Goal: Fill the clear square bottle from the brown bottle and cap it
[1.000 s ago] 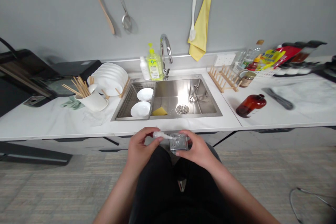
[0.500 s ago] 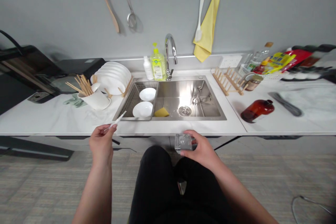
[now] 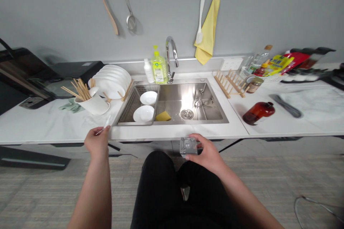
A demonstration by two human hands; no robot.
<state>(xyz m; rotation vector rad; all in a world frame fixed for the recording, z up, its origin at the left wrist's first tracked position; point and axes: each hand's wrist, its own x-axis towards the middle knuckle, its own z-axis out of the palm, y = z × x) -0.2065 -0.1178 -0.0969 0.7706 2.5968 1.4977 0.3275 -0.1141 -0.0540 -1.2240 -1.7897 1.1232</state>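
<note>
Over the counter's front edge, left of the sink, my left hand (image 3: 96, 142) pinches a thin, pale stick-like item (image 3: 107, 121). Its tip points up and away from me; it is too blurred to tell its kind. My right hand (image 3: 206, 152) grips a clear square container (image 3: 187, 146) from the right side, thumb and fingers around it. This container is in front of the counter edge, above my lap, and seems to be seen from its top or bottom face. Beyond both hands is the steel sink (image 3: 178, 122), which has a drain basket with two white bowls (image 3: 143, 113) at its left.
A white cup of chopsticks (image 3: 97, 104) and a rack of white plates (image 3: 114, 78) stand on the left. A yellow sponge (image 3: 163, 116) lies in the sink below the faucet (image 3: 172, 57). On the right are a brown bottle (image 3: 258, 113) and a wooden rack (image 3: 231, 84).
My left hand has moved left and slightly down, away from the drain basket, with the pale stick-like item. My right hand still holds the clear container in nearly the same place. The view has shifted slightly.
</note>
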